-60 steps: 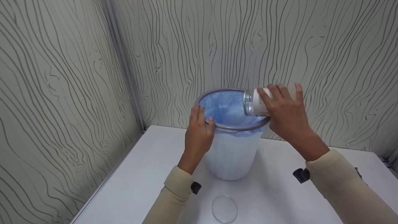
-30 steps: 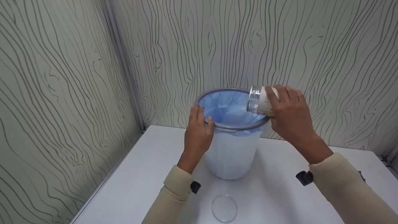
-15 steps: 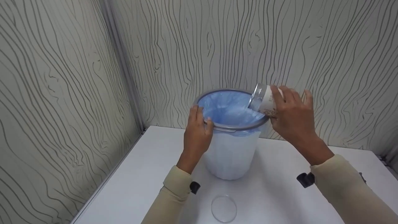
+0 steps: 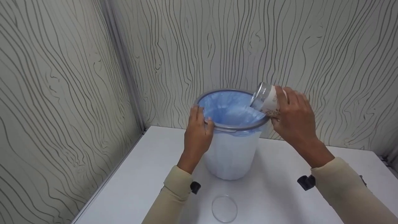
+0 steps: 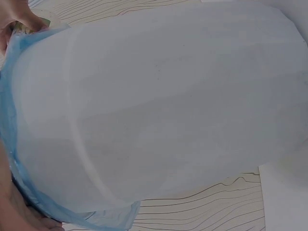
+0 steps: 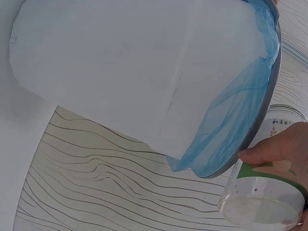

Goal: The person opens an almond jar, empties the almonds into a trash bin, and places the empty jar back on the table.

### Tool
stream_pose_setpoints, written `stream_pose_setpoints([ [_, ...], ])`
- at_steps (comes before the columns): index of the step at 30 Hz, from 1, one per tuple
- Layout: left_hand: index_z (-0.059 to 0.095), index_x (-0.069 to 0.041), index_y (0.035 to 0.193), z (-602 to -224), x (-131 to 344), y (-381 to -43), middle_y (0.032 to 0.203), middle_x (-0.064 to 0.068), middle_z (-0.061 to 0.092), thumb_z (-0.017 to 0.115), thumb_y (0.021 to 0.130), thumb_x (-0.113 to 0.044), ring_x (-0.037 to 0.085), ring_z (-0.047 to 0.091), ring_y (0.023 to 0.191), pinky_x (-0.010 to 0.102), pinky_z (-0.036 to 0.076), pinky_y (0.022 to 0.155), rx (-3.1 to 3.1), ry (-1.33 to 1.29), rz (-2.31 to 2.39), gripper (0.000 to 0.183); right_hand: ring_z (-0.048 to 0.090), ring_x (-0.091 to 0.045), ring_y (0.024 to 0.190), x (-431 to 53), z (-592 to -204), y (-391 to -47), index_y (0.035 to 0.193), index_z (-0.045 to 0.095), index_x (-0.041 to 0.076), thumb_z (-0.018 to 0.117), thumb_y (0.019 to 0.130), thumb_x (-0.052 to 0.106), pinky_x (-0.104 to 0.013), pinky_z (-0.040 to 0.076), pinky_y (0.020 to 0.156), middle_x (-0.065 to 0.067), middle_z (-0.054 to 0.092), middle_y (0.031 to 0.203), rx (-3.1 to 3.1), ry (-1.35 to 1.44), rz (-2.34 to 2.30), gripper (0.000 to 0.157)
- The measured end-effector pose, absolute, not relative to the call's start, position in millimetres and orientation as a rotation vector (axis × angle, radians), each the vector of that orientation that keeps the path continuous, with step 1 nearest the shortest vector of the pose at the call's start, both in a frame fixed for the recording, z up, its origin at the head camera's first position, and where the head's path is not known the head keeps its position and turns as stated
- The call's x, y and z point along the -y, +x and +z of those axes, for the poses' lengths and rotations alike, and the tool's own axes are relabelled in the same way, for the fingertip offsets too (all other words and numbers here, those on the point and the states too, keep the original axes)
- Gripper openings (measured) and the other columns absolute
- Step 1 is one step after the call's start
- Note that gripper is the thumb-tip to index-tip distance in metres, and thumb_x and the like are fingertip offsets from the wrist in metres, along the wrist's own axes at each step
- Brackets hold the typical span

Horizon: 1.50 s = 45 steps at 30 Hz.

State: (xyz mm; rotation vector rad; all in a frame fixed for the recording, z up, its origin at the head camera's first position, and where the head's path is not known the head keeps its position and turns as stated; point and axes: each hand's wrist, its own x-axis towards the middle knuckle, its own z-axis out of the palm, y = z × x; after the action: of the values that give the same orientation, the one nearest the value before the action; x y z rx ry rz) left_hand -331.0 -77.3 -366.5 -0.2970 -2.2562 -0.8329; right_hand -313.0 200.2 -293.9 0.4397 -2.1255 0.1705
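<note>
A white trash can [image 4: 233, 155] with a grey rim ring [image 4: 238, 128] and a blue liner bag [image 4: 228, 107] stands on the table in the head view. My left hand [image 4: 199, 137] grips the ring at its left side. In my right hand [image 4: 295, 119] is a clear jar [image 4: 263, 98] with a pale label, tilted at the can's right edge, mouth toward the opening. The right wrist view shows the jar's see-through base [image 6: 260, 211] and the green band of its label; I make out no contents there. Liner plastic [image 5: 33, 202] hangs below the rim in the left wrist view.
A round clear lid [image 4: 224, 208] lies flat on the white table [image 4: 149, 161] in front of the trash can. Wood-grain patterned walls [image 4: 224, 43] rise behind the table and on the left [image 4: 56, 93].
My right hand and the jar have shifted slightly right, and the jar's mouth has turned more upward. My left hand, the trash can and the lid stay about where they were.
</note>
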Motion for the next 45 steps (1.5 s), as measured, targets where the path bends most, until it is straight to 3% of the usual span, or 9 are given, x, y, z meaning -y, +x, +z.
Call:
stream_pose_setpoints([
  [15, 0.043, 0.005, 0.148, -366, 78, -331, 0.157, 0.021, 0.038, 0.043, 0.104, -0.028, 0.033, 0.029, 0.150, 0.047, 0.040, 0.111, 2.248, -0.305, -0.831, 0.055, 0.058, -0.049, 0.115, -204, -298, -313, 0.144, 0.046, -0.005, 0.090, 0.065, 0.001, -0.061, 0.049, 0.095, -0.030, 0.058, 0.126, 2.064, 0.444, 0.209, 0.090],
  [45, 0.042, 0.004, 0.149, -368, 78, -331, 0.158, 0.021, 0.035, 0.042, 0.105, -0.029, 0.033, 0.028, 0.151, 0.047, 0.039, 0.112, 2.253, -0.301, -0.829, 0.056, 0.056, -0.049, 0.114, -213, -311, -306, 0.146, 0.040, -0.001, 0.089, 0.065, -0.001, -0.067, 0.049, 0.089, -0.028, 0.055, 0.131, 2.083, 0.392, 0.423, 0.094],
])
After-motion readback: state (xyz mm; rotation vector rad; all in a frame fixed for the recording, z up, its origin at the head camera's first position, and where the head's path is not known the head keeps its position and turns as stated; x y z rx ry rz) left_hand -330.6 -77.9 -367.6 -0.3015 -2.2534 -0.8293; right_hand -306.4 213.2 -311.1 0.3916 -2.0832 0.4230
